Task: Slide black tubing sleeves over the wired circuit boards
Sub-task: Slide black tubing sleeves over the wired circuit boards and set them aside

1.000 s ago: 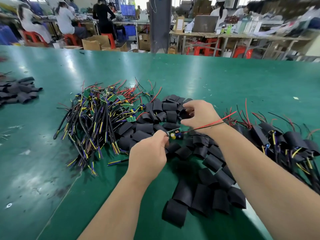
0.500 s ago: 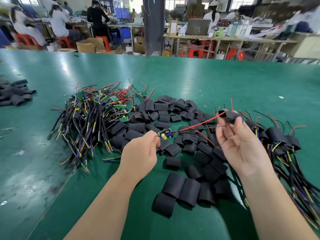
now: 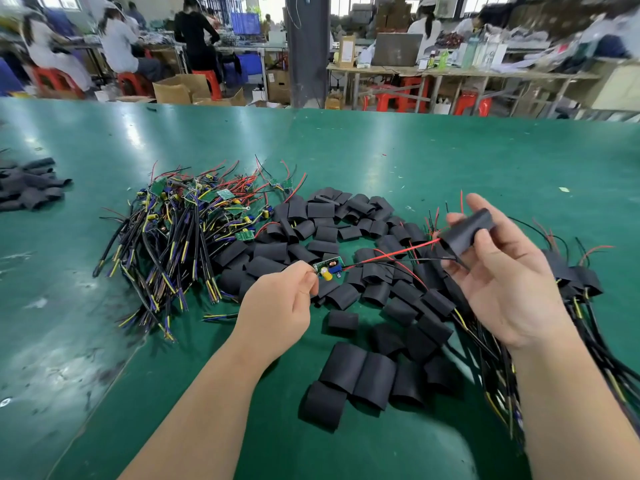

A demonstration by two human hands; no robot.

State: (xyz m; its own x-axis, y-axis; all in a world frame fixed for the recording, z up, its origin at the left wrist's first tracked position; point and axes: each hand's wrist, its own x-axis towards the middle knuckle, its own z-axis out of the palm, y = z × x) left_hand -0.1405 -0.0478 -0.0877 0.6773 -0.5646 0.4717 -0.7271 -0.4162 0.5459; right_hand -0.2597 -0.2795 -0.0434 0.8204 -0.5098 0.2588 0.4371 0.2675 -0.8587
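One head-worn wide-angle view looks forward and down, close over the green table [image 3: 381,161].

No legible text anywhere, label on the pale upright cardboard carton [image 3: 346,50] was blurred, markings on the small green circuit board [image 3: 329,266] were too small

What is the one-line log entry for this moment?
step: sleeving | left hand: pinches board | right hand: holds sleeve | red wire: tip at sleeve end | board: not yet sleeved
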